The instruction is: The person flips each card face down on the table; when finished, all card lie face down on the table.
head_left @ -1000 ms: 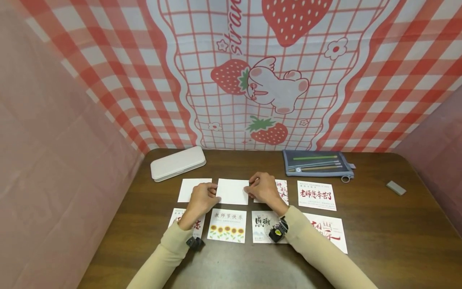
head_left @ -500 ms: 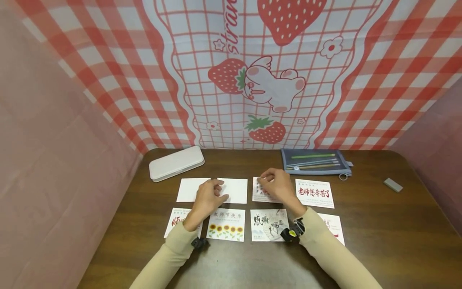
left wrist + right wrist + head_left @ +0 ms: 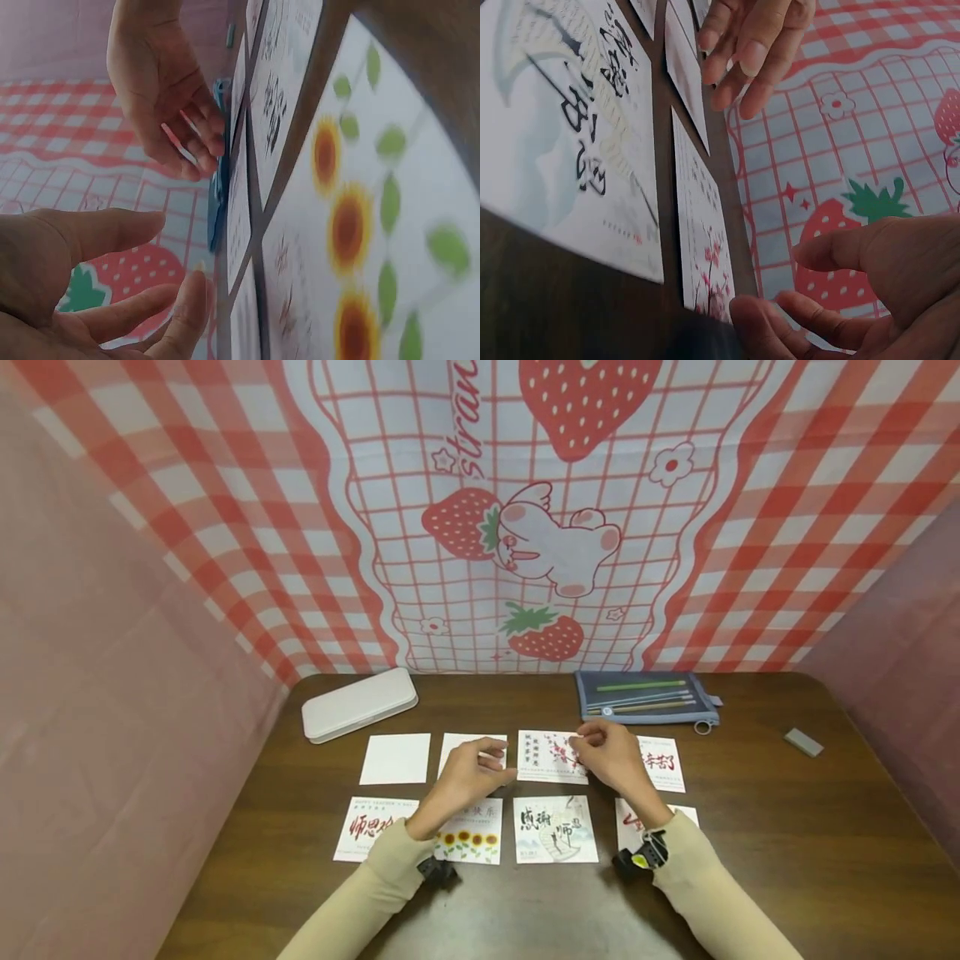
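My left hand [image 3: 468, 772] hovers above the second card [image 3: 452, 747] of the back row, a blank white one that it partly hides. Its thumb and fingers are spread apart around nothing in the left wrist view. At the right end of the plum-blossom card [image 3: 542, 767] is my right hand [image 3: 615, 760], fingertips by the card's edge. In the right wrist view a gap shows between its thumb and fingers, with that blossom card [image 3: 705, 232] beside them. Below the left hand lies a sunflower card [image 3: 480, 852], partly covered by the wrist.
Another blank card [image 3: 395, 758] lies at the back left. More printed cards, among them a landscape one [image 3: 557, 843], fill both rows. Behind them are a white case [image 3: 360, 703] and a blue mesh pencil pouch [image 3: 637, 697]. A grey eraser [image 3: 804, 742] lies right.
Both hands have moved right. The left hand has left the blank card's left edge. The right hand has let go of that card's right edge and crossed to the blossom card's right end.
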